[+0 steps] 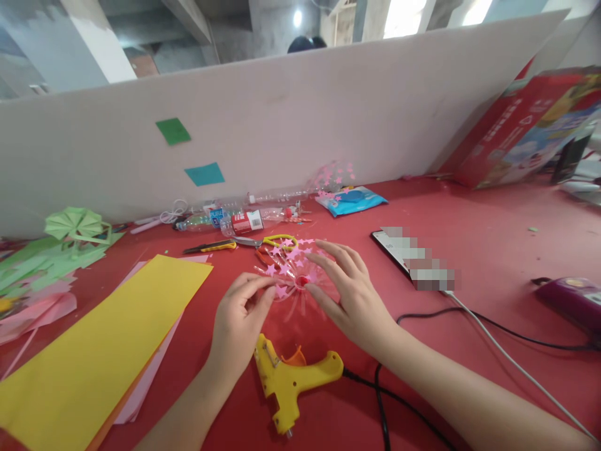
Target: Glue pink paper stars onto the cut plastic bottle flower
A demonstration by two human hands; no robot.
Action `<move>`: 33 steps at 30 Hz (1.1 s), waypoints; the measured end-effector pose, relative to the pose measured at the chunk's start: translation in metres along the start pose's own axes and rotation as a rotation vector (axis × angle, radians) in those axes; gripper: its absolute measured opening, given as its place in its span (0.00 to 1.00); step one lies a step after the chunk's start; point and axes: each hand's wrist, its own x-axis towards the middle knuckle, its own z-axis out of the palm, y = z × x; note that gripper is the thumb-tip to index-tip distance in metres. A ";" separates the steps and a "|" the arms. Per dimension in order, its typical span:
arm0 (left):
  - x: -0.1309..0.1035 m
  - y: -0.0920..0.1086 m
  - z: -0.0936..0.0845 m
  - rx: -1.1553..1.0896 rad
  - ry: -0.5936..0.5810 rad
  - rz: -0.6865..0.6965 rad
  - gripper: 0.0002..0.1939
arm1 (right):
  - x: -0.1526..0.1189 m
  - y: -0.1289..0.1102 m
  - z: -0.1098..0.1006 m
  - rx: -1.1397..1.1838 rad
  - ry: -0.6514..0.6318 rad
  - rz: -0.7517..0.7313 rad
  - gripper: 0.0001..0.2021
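A clear plastic piece [301, 300], cut into thin strips around a red centre, rests on the red table. Pink stars [293, 253] dot its strips. My left hand [241, 313] pinches a strip at the left edge, beside a pink star. At the right side, my right hand [350, 288] has its fingers spread, with the fingertips close to the strips and stars. Just in front lies a yellow glue gun [295, 385], nearest to my left wrist. Behind the plastic piece are yellow-handled scissors [280, 240] and a yellow cutter knife [211, 247].
Yellow paper sheets [107, 351] and green paper pieces [47, 263] lie left. Plastic bottles [246, 222] and a blue packet [352, 200] stand along the white partition [282, 119]. To the right are a phone [397, 250], its white cable, a black cord and a purple object [570, 300].
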 end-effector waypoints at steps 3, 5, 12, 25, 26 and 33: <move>-0.002 -0.001 0.000 0.086 0.088 0.114 0.08 | -0.001 0.001 0.001 0.006 -0.005 -0.016 0.16; -0.004 -0.003 0.000 0.144 0.155 0.227 0.07 | -0.001 0.002 0.001 0.006 0.000 -0.030 0.16; -0.003 -0.007 0.002 0.372 0.148 0.584 0.15 | -0.001 0.004 0.001 0.022 0.011 -0.044 0.16; -0.001 -0.007 0.011 0.532 0.079 0.612 0.18 | 0.002 0.011 0.000 0.043 0.020 0.018 0.16; -0.002 -0.006 0.011 0.512 0.066 0.629 0.16 | 0.002 0.012 0.001 0.041 0.016 0.023 0.16; -0.003 -0.011 0.008 0.401 0.130 0.581 0.19 | 0.001 0.013 0.006 0.046 0.006 0.013 0.17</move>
